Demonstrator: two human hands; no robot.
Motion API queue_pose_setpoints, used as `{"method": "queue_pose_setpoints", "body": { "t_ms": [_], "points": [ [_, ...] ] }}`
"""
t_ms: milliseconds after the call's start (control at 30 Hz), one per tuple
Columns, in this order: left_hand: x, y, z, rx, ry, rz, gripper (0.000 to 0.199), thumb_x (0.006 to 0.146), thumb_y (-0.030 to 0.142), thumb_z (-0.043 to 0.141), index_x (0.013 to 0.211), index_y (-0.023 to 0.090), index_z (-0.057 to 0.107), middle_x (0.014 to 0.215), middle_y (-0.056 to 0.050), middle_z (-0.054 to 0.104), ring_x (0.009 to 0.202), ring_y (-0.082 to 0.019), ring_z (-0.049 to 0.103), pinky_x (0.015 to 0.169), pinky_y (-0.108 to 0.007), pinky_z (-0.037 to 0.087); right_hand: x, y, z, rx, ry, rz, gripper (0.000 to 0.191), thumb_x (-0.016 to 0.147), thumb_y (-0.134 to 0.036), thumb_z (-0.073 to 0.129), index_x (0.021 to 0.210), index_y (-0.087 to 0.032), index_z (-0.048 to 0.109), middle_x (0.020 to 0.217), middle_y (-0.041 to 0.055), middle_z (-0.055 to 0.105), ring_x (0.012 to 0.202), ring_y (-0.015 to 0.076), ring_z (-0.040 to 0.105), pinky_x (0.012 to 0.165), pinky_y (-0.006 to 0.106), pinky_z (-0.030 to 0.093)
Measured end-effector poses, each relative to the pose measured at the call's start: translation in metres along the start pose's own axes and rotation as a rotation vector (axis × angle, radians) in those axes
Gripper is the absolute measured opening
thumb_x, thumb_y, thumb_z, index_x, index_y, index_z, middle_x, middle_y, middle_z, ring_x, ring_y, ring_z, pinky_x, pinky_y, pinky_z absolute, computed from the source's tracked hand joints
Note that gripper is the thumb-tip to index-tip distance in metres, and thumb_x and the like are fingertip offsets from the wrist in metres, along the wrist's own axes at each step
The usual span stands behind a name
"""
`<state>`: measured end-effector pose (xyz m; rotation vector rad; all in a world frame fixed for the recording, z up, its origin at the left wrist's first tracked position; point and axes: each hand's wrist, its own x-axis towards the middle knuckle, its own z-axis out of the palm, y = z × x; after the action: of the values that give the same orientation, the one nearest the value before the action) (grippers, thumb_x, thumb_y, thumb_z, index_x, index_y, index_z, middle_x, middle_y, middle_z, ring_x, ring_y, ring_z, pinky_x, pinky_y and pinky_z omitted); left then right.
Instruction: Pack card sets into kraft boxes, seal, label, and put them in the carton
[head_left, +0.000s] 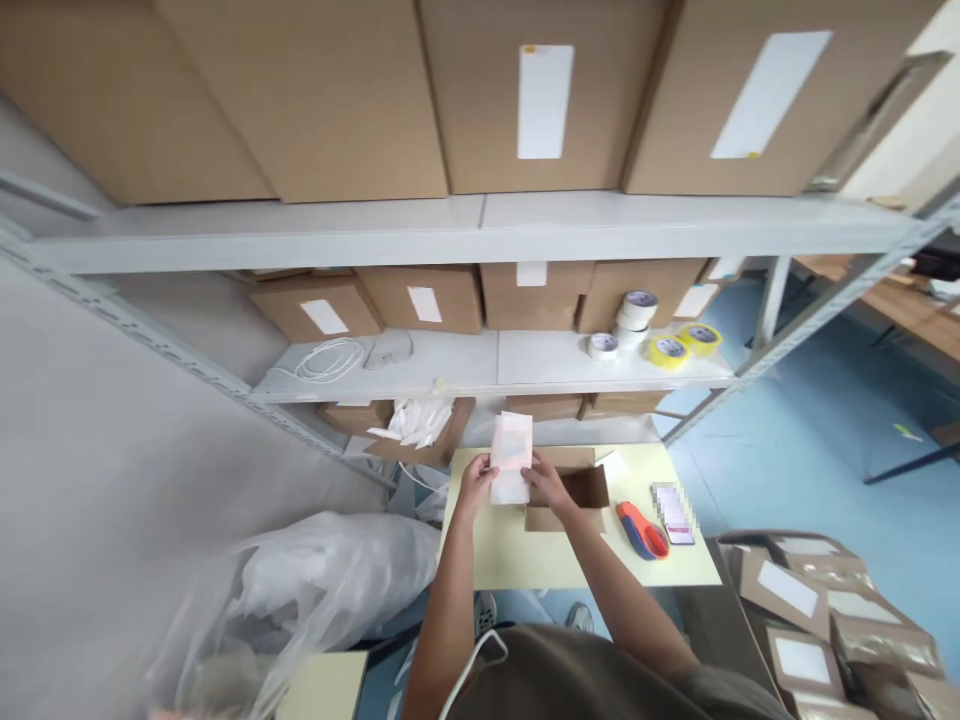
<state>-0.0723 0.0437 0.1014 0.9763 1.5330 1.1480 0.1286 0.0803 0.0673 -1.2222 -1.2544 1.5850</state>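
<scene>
Both my hands hold a flat white and pinkish packet upright above the pale yellow table. My left hand pinches its left edge, and my right hand grips the right edge. Behind my right hand and forearm lies an open cardboard box with its flaps spread, partly hidden by them. To the right are an orange and blue tape dispenser and a phone lying face up.
A metal shelf with cardboard boxes spans the front. Its middle level bears tape rolls and a coiled white cable. Plastic bags bulge at the left; taped parcels are stacked at lower right.
</scene>
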Motion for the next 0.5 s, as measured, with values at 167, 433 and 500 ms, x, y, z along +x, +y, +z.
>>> {"method": "queue_pose_setpoints", "body": {
  "t_ms": [167,433,500],
  "points": [
    [-0.003,0.013,0.087,0.001,-0.064,0.033,0.038,0.077,0.039,0.076,0.107,0.016,0.071,0.108,-0.011,0.08,0.096,-0.025,0.074,0.087,-0.034,0.058,-0.022,-0.004,-0.084,0.056,0.065,0.043,0.066,0.073,-0.04,0.069,0.134,-0.014,0.063,0.082,0.0041,0.076,0.074,0.0229,0.071,0.069,0.034,0.058],
    [-0.023,-0.008,0.179,-0.136,0.069,-0.15,0.036,0.075,0.039,0.082,0.1,0.015,0.072,0.102,-0.012,0.081,0.095,-0.025,0.076,0.086,-0.037,0.062,-0.031,-0.016,-0.171,-0.471,0.186,-0.05,0.056,0.078,-0.021,0.055,0.132,-0.02,0.071,0.098,0.005,0.081,0.087,0.0247,0.073,0.083,0.034,0.058],
    [-0.032,-0.016,0.189,-0.181,0.117,-0.219,0.033,0.076,0.037,0.082,0.099,0.015,0.073,0.1,-0.012,0.081,0.093,-0.024,0.077,0.084,-0.036,0.062,-0.024,-0.025,-0.177,-0.6,0.125,-0.106,0.057,0.079,-0.015,0.054,0.132,-0.023,0.072,0.11,0.0051,0.081,0.095,0.0246,0.074,0.088,0.032,0.057]
  ]
}}
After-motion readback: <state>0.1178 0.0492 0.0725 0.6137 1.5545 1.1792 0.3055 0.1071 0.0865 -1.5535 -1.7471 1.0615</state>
